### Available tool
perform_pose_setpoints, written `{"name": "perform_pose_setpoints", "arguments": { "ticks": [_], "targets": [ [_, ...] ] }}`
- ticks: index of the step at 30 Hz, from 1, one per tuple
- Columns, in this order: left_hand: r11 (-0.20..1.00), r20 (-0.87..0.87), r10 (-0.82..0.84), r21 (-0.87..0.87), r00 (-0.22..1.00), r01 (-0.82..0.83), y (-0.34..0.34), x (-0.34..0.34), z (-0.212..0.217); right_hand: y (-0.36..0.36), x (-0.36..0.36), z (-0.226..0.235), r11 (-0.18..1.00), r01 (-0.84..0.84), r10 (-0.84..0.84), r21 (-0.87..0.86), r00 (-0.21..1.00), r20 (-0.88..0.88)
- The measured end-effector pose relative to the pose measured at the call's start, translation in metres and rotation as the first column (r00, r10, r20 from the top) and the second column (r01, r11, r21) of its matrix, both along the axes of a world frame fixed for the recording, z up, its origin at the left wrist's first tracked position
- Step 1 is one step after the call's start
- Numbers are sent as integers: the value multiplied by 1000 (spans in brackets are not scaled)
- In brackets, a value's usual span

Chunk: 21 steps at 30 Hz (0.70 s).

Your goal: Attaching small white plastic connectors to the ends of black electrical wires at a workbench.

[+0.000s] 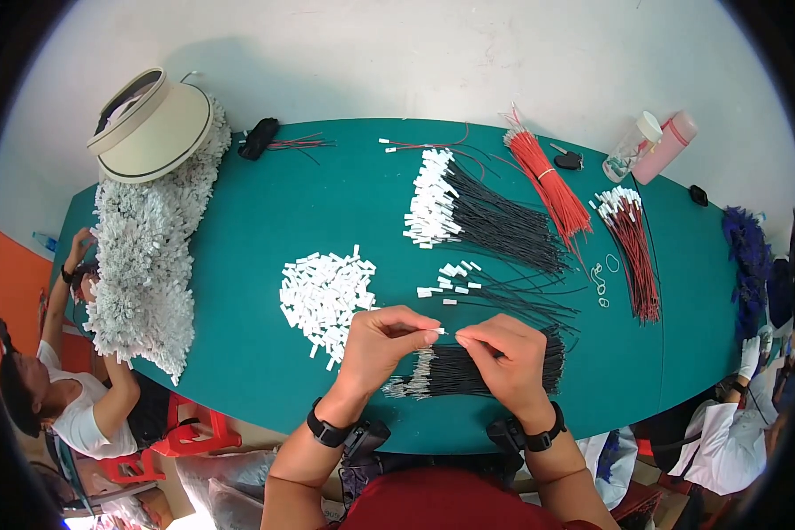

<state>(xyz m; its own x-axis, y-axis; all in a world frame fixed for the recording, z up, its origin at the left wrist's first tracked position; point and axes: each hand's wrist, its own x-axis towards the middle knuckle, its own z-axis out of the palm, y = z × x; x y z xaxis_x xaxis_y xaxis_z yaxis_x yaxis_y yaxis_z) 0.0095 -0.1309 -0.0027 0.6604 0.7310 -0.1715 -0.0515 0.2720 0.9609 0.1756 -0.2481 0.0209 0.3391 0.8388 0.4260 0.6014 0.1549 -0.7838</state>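
Here, low in the middle of the frame, the left hand and the right hand meet above the green bench. The left fingers are pinched nearly closed on a small white plug. The right fingers are pinched tight on a thin wire end; it is too small to see clearly. The hands are close together so the tips line up.

Just under the hands lies a bunch of black wires with bare ends, close by so they are easy to grab. Left of the hands sits a pile of white plugs, too many to count. Up from the hands lie a few black wires with plugs, and farther up a big fan of them. I count two red bunches: one bright red, one dark red, at the upper right. A big white heap fills the left side, with one sun hat on top. Two bottles stand at the upper right. Other people sit at the left and right edges.
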Motion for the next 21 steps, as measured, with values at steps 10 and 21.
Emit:
{"name": "perform_pose_setpoints", "arguments": {
  "ticks": [10, 21],
  "targets": [
    [998, 18, -37, -53, 999, 38, -2, 1, -4, 0, 4, -6, 999, -39, 39, -10, 999, 26],
    [992, -174, 15, 126, 985, 8, 5, 4, -2, 1, 19, 11, 954, 18, -24, -298, 1000, -16]
  ]
}}
